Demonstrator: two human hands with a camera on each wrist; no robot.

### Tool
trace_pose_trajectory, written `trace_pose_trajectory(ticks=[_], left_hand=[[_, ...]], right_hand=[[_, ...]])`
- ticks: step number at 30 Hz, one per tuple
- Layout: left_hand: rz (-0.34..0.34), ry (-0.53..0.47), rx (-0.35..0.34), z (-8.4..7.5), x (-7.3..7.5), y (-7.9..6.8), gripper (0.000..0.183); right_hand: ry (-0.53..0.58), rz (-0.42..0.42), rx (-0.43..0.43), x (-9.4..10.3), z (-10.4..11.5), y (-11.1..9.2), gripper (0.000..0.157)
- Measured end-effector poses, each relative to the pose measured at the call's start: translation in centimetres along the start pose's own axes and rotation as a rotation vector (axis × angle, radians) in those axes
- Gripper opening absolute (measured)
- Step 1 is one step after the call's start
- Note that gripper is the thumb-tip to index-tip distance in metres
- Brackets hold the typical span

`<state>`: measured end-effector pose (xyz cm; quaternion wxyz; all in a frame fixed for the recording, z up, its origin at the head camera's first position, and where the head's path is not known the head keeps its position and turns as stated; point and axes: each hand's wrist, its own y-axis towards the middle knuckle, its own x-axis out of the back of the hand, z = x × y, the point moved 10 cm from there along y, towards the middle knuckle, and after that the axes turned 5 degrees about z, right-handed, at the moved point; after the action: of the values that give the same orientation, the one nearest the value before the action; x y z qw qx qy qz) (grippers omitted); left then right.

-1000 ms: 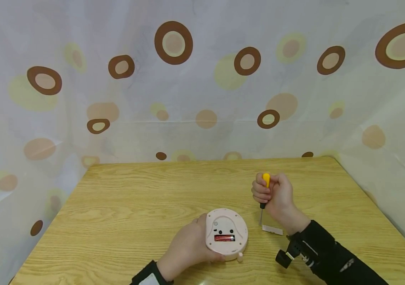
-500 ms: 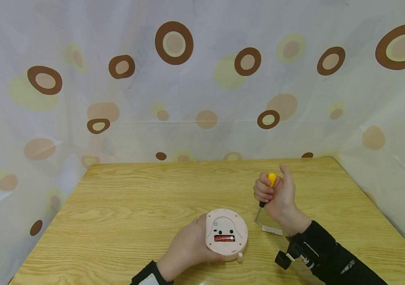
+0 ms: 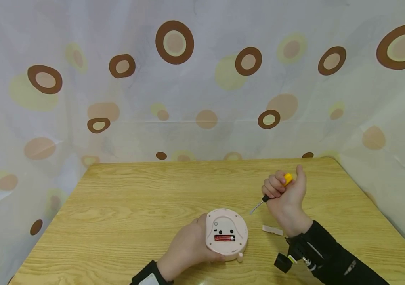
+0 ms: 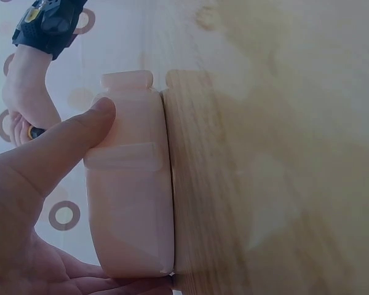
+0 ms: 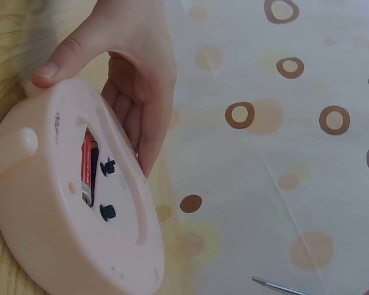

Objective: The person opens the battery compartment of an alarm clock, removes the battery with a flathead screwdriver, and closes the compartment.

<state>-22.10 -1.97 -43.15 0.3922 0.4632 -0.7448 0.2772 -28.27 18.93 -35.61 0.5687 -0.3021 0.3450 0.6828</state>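
the counter [image 3: 145, 194] has a yellowish wood-grain top. toward its near side lies a round pale pink device [image 3: 226, 225], back face up, faintly mirrored in the surface in the left wrist view. near it on the right, not touching, a small pale pink strip [image 3: 272, 230] lies slightly aslant.

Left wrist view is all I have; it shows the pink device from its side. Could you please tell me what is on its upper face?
Observer: A red battery lies uncovered in the pink device.
Operator: Thank you. And which tool is in the right hand?
Observer: It is a screwdriver.
Operator: Does any loose piece lie on the table?
Observer: Yes, a thin pale strip, right of the pink device in the head view.
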Motion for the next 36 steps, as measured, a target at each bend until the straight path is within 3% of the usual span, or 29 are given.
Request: trace_pose_trajectory(ticks=[8,14,25,36], left_hand=[[-0.007,0.002,-0.002,-0.1,0.1,-0.1,0.115],[-0.001,-0.004,-0.001,-0.1,0.0,-0.1,0.113],[0.012,-0.021,0.000,-0.1,0.1,-0.1,0.112],[0.007,-0.018,0.005,0.0,0.2,-0.1,0.114]], right_hand=[[0.049,-0.049,-0.027,0.5,-0.1,-0.1,0.062],[0.029,-0.069,0.005,0.9,0.2,0.0,0.059],[-0.011,-0.030,0.054,0.8,0.6,0.1,0.055],[-0.023,-0.044,0.014,0.9,-0.1,-0.2,0.055]])
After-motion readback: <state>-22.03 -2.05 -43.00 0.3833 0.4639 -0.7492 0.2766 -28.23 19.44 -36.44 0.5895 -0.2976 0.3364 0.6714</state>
